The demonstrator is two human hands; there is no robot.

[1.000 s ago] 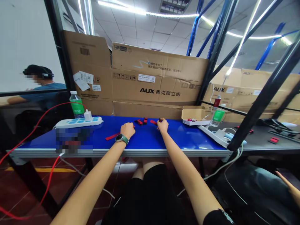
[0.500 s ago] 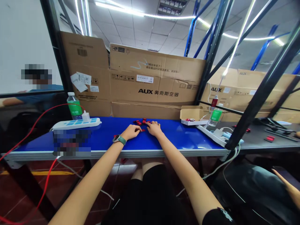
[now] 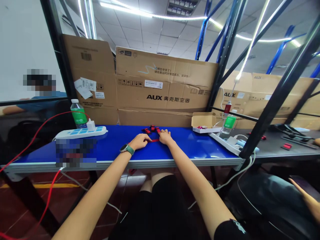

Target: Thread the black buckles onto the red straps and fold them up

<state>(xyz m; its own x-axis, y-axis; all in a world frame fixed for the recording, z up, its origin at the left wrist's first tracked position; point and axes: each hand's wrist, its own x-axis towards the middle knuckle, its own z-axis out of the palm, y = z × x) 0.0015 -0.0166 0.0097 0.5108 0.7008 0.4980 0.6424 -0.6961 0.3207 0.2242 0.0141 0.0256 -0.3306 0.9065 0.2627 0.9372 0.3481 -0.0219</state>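
Gripping one red strap [image 3: 155, 140], left hand [image 3: 138, 141] and right hand [image 3: 165, 136] are both closed.

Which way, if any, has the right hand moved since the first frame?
Yes: the right hand has moved left, toward the left hand, and now sits farther from the small carton on the table.

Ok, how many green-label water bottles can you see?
2: one bottle on the blue table beside a white power strip, another beyond the table's right end.
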